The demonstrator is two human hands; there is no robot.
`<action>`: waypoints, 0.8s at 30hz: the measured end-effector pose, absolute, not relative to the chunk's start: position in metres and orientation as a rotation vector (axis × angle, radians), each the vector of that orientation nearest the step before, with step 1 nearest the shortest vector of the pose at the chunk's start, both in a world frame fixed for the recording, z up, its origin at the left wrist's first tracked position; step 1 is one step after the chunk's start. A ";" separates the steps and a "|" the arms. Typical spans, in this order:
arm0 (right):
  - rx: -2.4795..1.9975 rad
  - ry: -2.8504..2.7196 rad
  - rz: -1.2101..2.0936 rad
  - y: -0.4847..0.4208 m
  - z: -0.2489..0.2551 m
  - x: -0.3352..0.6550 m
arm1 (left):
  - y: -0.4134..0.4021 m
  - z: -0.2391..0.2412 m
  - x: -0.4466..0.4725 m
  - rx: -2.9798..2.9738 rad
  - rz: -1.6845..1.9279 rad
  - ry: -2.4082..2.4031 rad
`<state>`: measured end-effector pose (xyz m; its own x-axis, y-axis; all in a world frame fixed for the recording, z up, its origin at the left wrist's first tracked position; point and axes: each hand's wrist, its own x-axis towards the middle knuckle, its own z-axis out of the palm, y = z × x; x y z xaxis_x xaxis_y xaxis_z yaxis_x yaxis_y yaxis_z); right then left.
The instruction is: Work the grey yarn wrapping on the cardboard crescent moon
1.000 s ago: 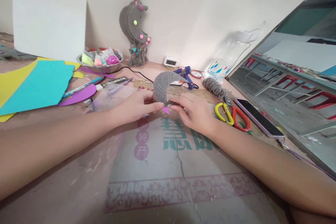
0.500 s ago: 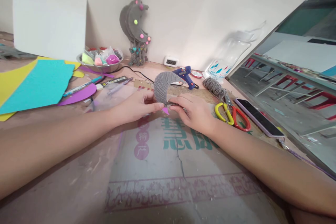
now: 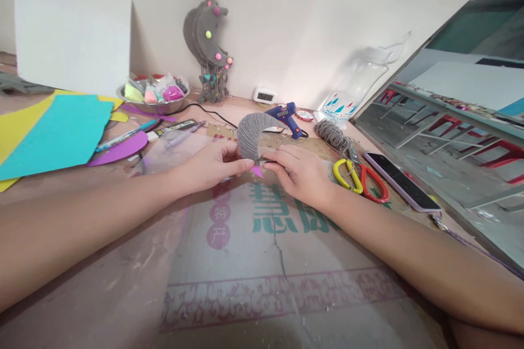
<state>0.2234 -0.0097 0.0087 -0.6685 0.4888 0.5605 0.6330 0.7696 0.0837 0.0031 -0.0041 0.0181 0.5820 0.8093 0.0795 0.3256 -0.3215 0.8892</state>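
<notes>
A crescent shape wrapped in grey yarn (image 3: pixel 250 133) stands on edge at the middle of the table. My left hand (image 3: pixel 210 166) pinches its lower end, fingers closed on it. My right hand (image 3: pixel 301 172) is closed too, pinching the grey yarn strand at the crescent's purple tip (image 3: pixel 257 171), right against my left fingertips. A loose bundle of grey yarn (image 3: pixel 333 135) lies further right.
A blue glue gun (image 3: pixel 286 117), scissors with yellow and red handles (image 3: pixel 360 180) and a phone (image 3: pixel 401 180) lie to the right. Teal and yellow foam sheets (image 3: pixel 57 131), pens, a metal bowl of pom-poms (image 3: pixel 153 95) and finished grey moons (image 3: pixel 207 38) sit at left and back.
Hands and crescent stay almost still; the view has shifted slightly, and my fingers have tightened a little at the crescent's tip.
</notes>
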 end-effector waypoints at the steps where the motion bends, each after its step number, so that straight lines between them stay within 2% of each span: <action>1: -0.842 -2.431 -0.363 -0.010 0.009 0.224 | -0.004 0.018 0.003 1.900 0.666 0.914; 24: -0.868 -2.472 -0.362 -0.011 0.008 0.224 | -0.002 0.016 0.004 1.945 0.670 0.896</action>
<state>0.2238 -0.0108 0.0082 -0.6769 0.5114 0.5295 0.6416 0.7624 0.0839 0.0038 -0.0025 0.0160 0.5964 0.7954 0.1081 0.3281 -0.3644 0.8715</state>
